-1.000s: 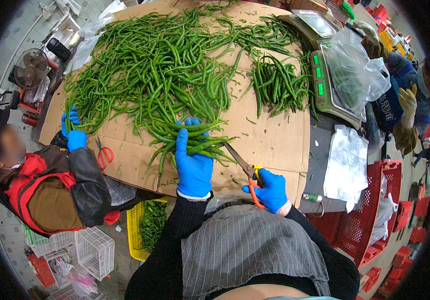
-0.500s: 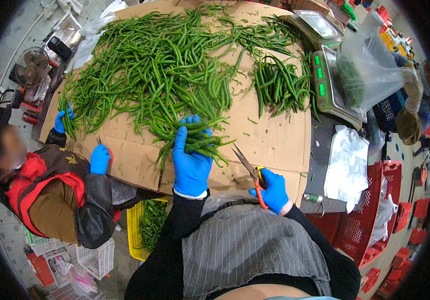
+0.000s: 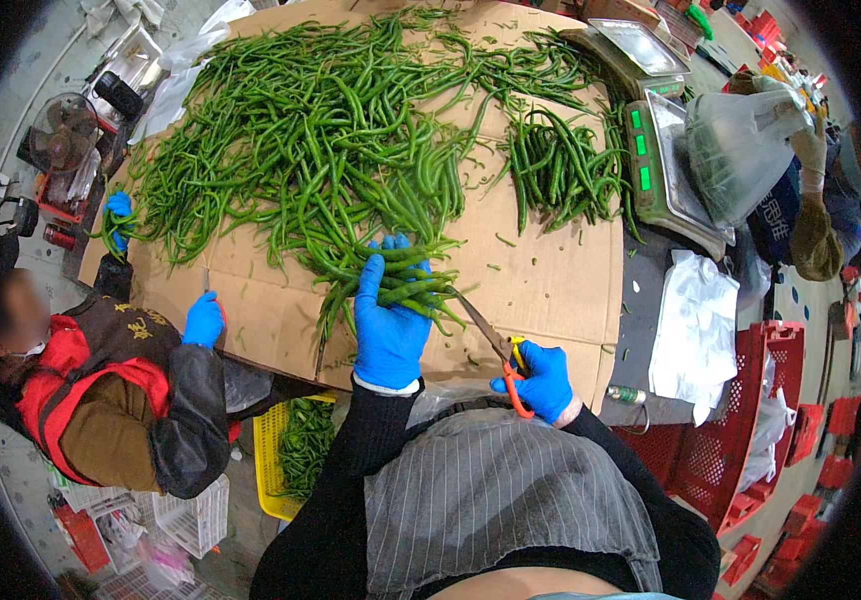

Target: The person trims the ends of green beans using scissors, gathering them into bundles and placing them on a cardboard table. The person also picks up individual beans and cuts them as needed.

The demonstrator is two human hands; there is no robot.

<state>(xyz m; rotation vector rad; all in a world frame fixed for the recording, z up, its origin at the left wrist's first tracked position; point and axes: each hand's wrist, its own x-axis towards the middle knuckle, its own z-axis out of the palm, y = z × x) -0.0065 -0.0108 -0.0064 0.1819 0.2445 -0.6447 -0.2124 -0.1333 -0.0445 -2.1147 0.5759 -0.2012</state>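
My left hand (image 3: 389, 335), in a blue glove, is closed around a bunch of long green chili peppers (image 3: 419, 288), whose ends stick out past the fingers on both sides. In my blue-gloved right hand (image 3: 545, 386) is a pair of scissors (image 3: 494, 340) with orange and yellow handles. Its blades point up and left, and the tips meet the right ends of the held peppers. Beyond my left hand spreads a large heap of loose green chili peppers (image 3: 301, 130) on cardboard (image 3: 551, 290). A smaller pile of peppers (image 3: 563, 165) lies to the right, aligned more neatly.
At the left, a co-worker (image 3: 101, 390) in blue gloves holds peppers and a cutting tool. Digital scales (image 3: 651, 170) stand at the right, near another person with a clear plastic bag (image 3: 741, 150). White bags (image 3: 696, 325), a red crate (image 3: 741, 430) and a yellow basket (image 3: 271, 460) are close by.
The scissors have moved up and left, bringing their tips to the held peppers. At the right, the other person's plastic bag has shifted. The co-worker's pepper-holding hand has moved slightly left.
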